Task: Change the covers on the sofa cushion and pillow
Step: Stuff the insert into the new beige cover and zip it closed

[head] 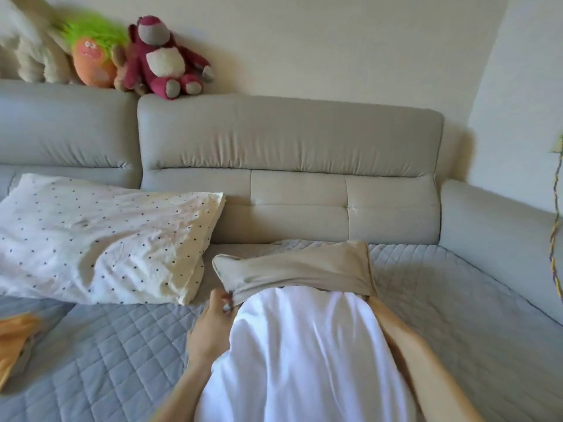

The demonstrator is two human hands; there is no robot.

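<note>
Looks down on a light grey sofa [289, 138], with a quilted blue-grey mat [106, 345] spread over the seat.

Shows a white cushion [304, 345] in the lower middle of the frame, lying on the mat and reaching from the bottom edge toward the backrest. Shows a beige cover [292, 269] pulled over the far end only, bunched in a wrinkled band across the middle of the frame, with most of the white cushion bare below it.

Pinches the near left edge of the beige cover with the left hand [213, 327], fingers curled on the fabric, right against the left side of the cushion. Reaches along the right side of the cushion with the right forearm [411, 345]. Hides the right hand under the right corner of the cover, so cannot tell whether open or closed.

Places a cream pillow [100, 236] with small dark dots at centre left, resting on the mat and leaning on the backrest, just beside the beige cover. Catches a blurred orange cloth [15, 339] at the lower left edge.

Lines up soft toys along the top of the backrest in the upper left: a cream plush [33, 47], an orange toy [91, 56] with bright green hair, and a dark pink bear [164, 59], seated against a pale wall [335, 41].
</note>
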